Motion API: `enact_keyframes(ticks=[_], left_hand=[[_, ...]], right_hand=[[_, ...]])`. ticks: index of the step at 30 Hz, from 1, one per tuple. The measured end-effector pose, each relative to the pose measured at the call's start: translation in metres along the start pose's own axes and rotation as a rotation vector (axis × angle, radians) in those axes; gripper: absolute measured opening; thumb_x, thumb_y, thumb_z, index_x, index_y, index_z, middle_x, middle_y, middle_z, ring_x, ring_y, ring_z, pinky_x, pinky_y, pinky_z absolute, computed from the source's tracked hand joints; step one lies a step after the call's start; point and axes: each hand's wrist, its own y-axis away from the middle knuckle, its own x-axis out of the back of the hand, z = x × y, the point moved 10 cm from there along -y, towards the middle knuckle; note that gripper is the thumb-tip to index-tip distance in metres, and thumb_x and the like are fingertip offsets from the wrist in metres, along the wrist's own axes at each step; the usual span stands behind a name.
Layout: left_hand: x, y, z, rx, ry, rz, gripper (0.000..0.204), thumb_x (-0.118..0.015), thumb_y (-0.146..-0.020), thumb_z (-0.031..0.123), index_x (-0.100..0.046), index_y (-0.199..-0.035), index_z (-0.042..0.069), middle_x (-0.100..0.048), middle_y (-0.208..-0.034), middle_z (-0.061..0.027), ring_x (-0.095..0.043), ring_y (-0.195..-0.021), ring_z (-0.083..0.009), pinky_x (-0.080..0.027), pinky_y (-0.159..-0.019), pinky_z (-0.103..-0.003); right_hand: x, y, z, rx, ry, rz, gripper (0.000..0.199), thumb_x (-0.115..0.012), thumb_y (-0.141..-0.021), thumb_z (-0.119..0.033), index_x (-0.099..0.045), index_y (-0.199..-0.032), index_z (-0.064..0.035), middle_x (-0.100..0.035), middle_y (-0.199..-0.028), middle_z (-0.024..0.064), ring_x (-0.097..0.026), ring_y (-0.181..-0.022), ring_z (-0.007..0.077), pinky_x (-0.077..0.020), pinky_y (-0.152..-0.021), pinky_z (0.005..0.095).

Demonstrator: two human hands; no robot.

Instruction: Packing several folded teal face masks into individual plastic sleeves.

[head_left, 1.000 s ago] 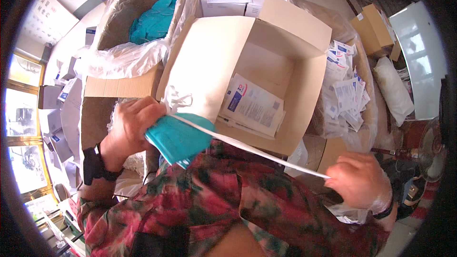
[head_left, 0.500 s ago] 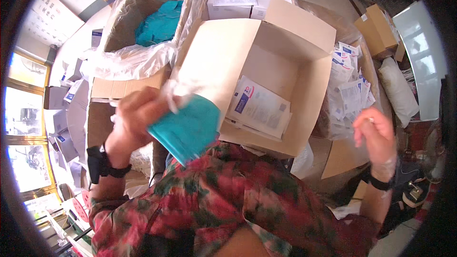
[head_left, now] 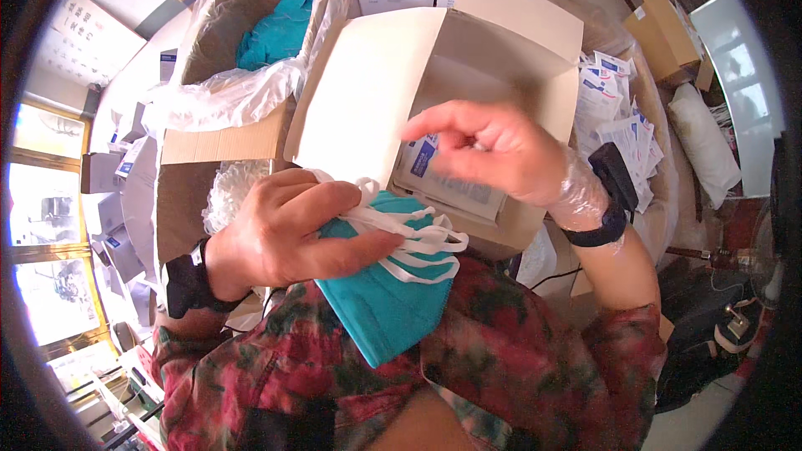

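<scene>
Masks (head_left: 384,309) were gripped in the left hand (head_left: 288,230) by the near edge of the box (head_left: 551,96). The right hand (head_left: 505,150) hung half open over it. Tidying straps (head_left: 426,245) seemed underway; next needed a gentle pinch.

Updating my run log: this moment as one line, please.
left hand: holding teal masks with white straps | right hand: apart from masks, before open carton

On my head, a wide fisheye camera is looking down, taking in my shirt (head_left: 510,342) close below and the open box (head_left: 480,71) beyond.
</scene>
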Motion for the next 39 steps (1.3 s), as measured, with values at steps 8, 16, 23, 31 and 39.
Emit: enact_keyframes(ticks=[8,16,23,31,39], left_hand=[[-0.001,-0.004,0.007,-0.017,-0.007,-0.043,0.046,-0.067,-0.056,0.018,-0.068,-0.102,0.020,-0.052,-0.084,-0.0065,-0.056,-0.055,-0.0169,-0.048,-0.047,-0.028],[-0.004,-0.001,0.001,-0.002,0.011,-0.028,0.043,-0.067,-0.056,0.018,-0.067,-0.099,0.020,-0.053,-0.083,-0.0064,-0.057,-0.056,-0.0180,-0.049,-0.048,-0.028],[-0.006,0.001,-0.001,0.022,0.070,-0.083,0.039,-0.068,-0.058,0.020,-0.068,-0.096,0.020,-0.056,-0.086,-0.0079,-0.060,-0.060,-0.0205,-0.050,-0.050,-0.031],[-0.014,0.002,0.000,0.059,0.081,-0.211,0.038,-0.068,-0.061,0.021,-0.069,-0.099,0.018,-0.060,-0.089,-0.0107,-0.063,-0.068,-0.0257,-0.052,-0.054,-0.035],[-0.021,-0.002,-0.002,0.084,0.135,-0.280,0.040,-0.066,-0.063,0.019,-0.067,-0.103,0.015,-0.059,-0.088,-0.0117,-0.063,-0.069,-0.0267,-0.052,-0.055,-0.037]], right_hand=[[-0.044,-0.007,-0.016,0.056,0.286,-0.339,0.011,-0.065,-0.088,-0.013,-0.065,-0.091,-0.0025,-0.055,-0.086,0.0022,-0.053,-0.079,0.0091,-0.0422,-0.070,0.0249],[-0.057,0.007,0.009,-0.099,0.032,-0.425,0.015,-0.066,-0.087,-0.015,-0.060,-0.092,-0.0016,-0.056,-0.087,0.0008,-0.053,-0.082,0.0088,-0.0433,-0.074,0.0236],[-0.066,0.018,0.018,-0.232,-0.164,-0.458,0.019,-0.065,-0.089,-0.019,-0.058,-0.096,-0.0029,-0.057,-0.087,-0.0013,-0.052,-0.082,0.0069,-0.0434,-0.074,0.0229],[-0.053,0.016,0.022,-0.429,-0.328,-0.332,0.021,-0.065,-0.090,-0.022,-0.057,-0.093,-0.0026,-0.056,-0.081,-0.0032,-0.050,-0.075,0.0061,-0.0431,-0.067,0.0228],[-0.064,0.006,-0.004,-0.064,0.198,-0.475,0.028,-0.066,-0.087,-0.027,-0.057,-0.087,-0.0006,-0.057,-0.073,0.0029,-0.051,-0.072,0.0081,-0.0446,-0.063,0.0262]])
